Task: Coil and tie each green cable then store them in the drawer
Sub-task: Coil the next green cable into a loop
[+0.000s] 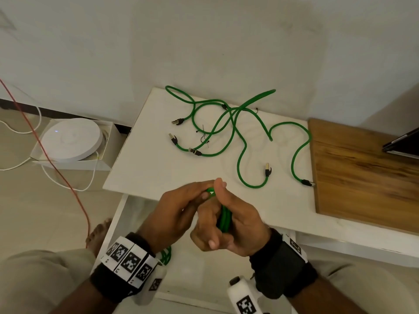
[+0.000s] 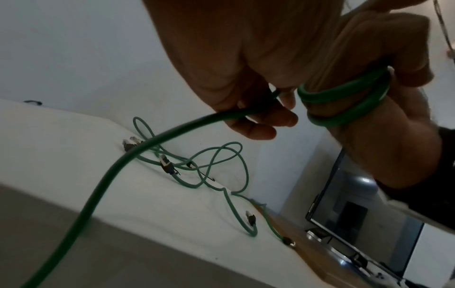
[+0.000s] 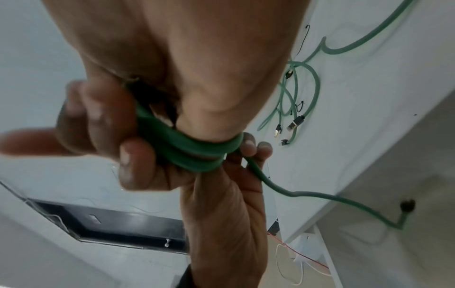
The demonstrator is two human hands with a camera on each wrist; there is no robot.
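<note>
Green cable (image 1: 224, 217) being wound into coil: right hand (image 1: 235, 220) clamping finished loops, left hand (image 1: 181, 211) pinching and feeding loose tail. Hands working close together above white table (image 1: 145, 168) edge. Best keeping loops even, tension steady, tail untwisted. Other cables (image 1: 229, 123) lying tangled on table; drawer not identifiable.

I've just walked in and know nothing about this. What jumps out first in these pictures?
Two hands meet at the near edge of a white table: the right hand holds a few loops of green cable, and the left hand pinches the strand feeding them. Behind them, more green cables sprawl loose and tangled across the table, with a wooden board to the right.
</note>
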